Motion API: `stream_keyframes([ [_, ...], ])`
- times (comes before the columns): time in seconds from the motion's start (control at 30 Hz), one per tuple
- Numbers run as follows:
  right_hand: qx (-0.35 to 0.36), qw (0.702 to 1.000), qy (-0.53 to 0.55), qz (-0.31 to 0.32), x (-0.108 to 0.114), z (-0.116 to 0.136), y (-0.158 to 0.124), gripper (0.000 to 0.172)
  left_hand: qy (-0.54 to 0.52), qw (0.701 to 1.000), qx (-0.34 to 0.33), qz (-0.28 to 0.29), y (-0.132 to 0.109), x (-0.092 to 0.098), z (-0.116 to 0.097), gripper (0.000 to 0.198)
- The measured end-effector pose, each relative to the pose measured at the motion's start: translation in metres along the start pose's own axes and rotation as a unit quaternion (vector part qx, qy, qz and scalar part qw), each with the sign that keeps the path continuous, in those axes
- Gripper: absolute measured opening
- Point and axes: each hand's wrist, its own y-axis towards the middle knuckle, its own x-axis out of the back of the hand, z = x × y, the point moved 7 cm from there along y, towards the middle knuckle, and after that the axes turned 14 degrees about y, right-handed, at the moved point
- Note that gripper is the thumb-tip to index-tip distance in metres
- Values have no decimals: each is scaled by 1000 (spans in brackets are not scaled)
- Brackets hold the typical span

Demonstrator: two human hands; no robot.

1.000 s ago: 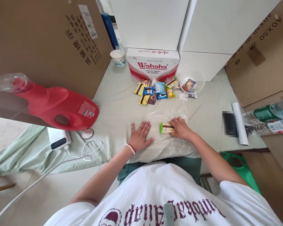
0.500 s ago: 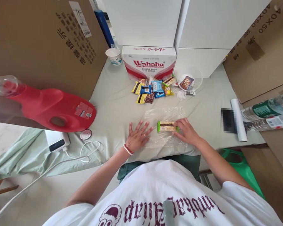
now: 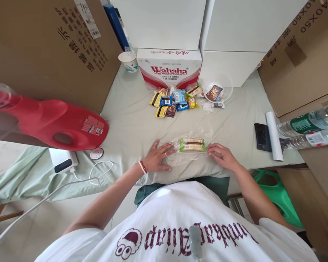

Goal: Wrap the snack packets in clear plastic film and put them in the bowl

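A snack bar point(image 3: 192, 145) in a beige wrapper with green ends lies on the pale green cloth point(image 3: 131, 123), wrapped in a crumpled clear plastic film point(image 3: 188, 157). My left hand point(image 3: 159, 157) is at the film's left end, fingers together and touching it, thumb below. My right hand point(image 3: 222, 155) is at the right end, its fingers curled onto the film. Both hands rest low on the cloth near its front edge.
A pile of small snack packets point(image 3: 172, 102) and a clear bowl point(image 3: 218, 91) with one packet lie in front of a Wahaha carton point(image 3: 169, 69). A red jug point(image 3: 54, 122), power bank point(image 3: 62, 161), cable, paper cup point(image 3: 128, 61), phone point(image 3: 262, 136), paper roll and bottles point(image 3: 308, 129) flank the cloth.
The film, spread flat before, is now gathered over the bar. My right hand has left the bar for the film's right end. My left hand's spread fingers have closed at the left end.
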Motion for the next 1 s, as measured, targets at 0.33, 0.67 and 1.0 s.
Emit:
stream_keyframes([
  [0.33,-33,966,-236,97,-22,21,86,45,2,971,232,-50,18,15,5,45],
  [0.67,-57,954,-271,118,-32,11,82,52,41,980,193,11,8,-4,8,81],
  [1.0,-15,958,-265,106,-8,36,96,54,39,984,175,18,6,-6,8,95],
])
